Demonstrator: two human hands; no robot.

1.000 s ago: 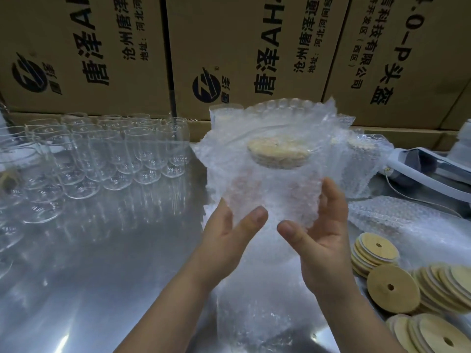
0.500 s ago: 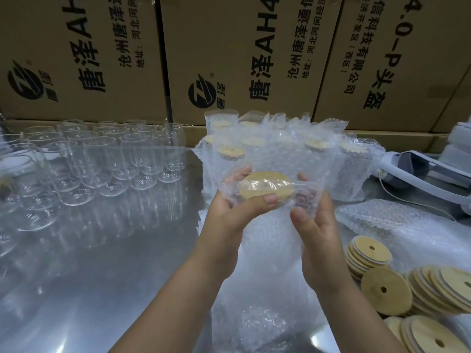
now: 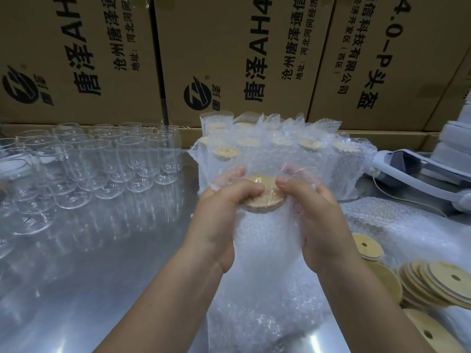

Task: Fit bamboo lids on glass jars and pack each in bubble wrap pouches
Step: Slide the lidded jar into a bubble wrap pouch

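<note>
Left hand (image 3: pixel 219 220): fingers curled round the pouch (image 3: pixel 265 240), thumb pressing its top.
Right hand (image 3: pixel 318 217): grips the pouch's other side, thumb on top.
Bamboo lid (image 3: pixel 265 197): inside the pouch, between both thumbs.
Empty jars (image 3: pixel 102 164): left of the pouch.
Packed pouches (image 3: pixel 280 146): just behind the pouch.
Loose lids (image 3: pixel 433 284): right of the pouch.
</note>
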